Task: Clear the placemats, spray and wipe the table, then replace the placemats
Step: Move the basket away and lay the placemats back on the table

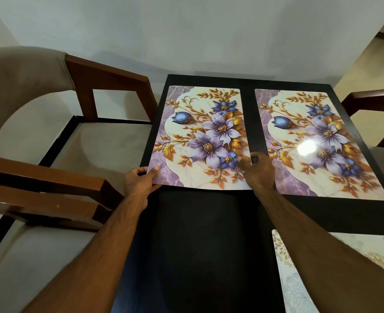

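Placemat (200, 136) is lying on table (204, 245); left hand (141, 180) is pinching its near-left corner, right hand (260, 169) is gripping its near-right edge.

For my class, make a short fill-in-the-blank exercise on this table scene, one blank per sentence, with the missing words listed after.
1. Both hands hold the ____ of the two floral placemats lying side by side.
2. The left hand grips the left placemat at its near-left ____.
3. The table top is ____ in colour.
4. A bright glare spot shows on the right placemat, which no ____ touches.

Missing words: left; corner; black; hand
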